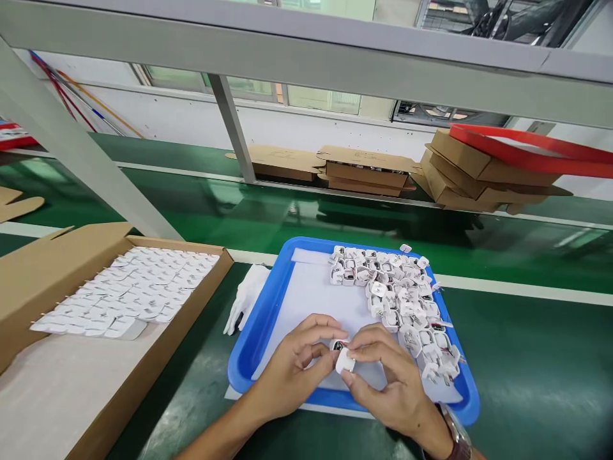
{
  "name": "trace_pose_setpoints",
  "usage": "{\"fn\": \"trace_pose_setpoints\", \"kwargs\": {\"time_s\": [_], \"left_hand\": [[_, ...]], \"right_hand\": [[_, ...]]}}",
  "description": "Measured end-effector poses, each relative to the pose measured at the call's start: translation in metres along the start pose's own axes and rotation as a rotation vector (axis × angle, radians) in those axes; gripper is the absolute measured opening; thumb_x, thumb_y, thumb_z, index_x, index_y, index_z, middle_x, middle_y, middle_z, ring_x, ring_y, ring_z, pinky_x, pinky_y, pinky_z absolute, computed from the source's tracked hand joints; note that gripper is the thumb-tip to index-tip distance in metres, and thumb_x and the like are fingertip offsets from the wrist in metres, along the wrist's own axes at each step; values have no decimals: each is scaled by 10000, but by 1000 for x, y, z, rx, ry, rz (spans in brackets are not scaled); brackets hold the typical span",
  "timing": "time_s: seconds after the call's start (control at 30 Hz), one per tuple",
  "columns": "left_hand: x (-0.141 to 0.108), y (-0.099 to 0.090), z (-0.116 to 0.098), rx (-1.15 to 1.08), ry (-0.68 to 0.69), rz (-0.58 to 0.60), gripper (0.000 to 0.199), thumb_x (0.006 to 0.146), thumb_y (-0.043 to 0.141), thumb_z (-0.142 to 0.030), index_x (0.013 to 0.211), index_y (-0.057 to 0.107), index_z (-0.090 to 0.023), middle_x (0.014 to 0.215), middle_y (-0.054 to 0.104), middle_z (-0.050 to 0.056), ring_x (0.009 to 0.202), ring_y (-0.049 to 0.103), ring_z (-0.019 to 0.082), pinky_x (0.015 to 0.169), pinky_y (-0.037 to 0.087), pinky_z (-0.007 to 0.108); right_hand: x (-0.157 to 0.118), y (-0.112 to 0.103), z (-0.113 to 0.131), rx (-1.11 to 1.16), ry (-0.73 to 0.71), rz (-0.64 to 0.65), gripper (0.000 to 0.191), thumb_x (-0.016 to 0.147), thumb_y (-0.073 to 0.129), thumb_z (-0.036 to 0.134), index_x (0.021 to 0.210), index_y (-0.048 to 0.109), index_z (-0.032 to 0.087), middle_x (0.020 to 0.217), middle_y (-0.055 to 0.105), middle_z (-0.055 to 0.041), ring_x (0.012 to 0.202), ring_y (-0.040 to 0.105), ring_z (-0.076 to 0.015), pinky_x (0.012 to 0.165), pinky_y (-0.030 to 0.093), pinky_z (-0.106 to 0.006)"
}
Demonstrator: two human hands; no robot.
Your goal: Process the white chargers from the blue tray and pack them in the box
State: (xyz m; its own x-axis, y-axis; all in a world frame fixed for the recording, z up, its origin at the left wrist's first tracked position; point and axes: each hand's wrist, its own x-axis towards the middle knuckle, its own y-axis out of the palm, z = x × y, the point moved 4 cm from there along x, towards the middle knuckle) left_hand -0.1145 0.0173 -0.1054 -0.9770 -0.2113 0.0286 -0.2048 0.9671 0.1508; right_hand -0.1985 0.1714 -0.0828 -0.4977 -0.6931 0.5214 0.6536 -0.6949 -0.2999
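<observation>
Fingers of the left hand point(294, 367) and right hand point(390, 377) are pinched around small white parts point(345, 362) over the blue tray point(473, 401). White casings point(402, 291) are clustered toward its right side; rows of white pieces point(129, 287) are contained in the cardboard box point(157, 358).

A small white housing point(336, 345), its open end showing dark parts, sits just beside a tilted, round-cornered white cap point(345, 362), both above the blue tray point(240, 361)
</observation>
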Motion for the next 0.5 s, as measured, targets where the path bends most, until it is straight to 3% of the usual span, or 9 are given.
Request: {"fn": "trace_pose_setpoints", "kwargs": {"time_s": [0.13,0.27,0.5], "left_hand": [[0,-3,2,-52,-14,-1,213,953,709,-251,1144,803,-247,1278,685,118,1176,679,242,933,571,287],[1,-6,1,-87,-15,-8,195,951,730,-292,1122,805,-234,1248,723,109,1185,696,238,1029,553,318],[2,-5,9,-84,-10,-168,109,861,828,-279,917,812,-187,1021,767,87,943,750,207,811,612,271]], "right_hand": [[-3,0,-2,-12,39,18,385,861,712,7,1139,648,265,1080,658,-52,983,657,-207,860,538,-371],[-5,0,-4,-23,82,23,402,881,709,26,1192,663,278,1117,627,-56,1014,659,-198,872,553,-341],[-6,3,-5,-8,137,91,405,930,696,71,1247,652,318,1141,642,-59,1048,683,-209,906,578,-338]]}}
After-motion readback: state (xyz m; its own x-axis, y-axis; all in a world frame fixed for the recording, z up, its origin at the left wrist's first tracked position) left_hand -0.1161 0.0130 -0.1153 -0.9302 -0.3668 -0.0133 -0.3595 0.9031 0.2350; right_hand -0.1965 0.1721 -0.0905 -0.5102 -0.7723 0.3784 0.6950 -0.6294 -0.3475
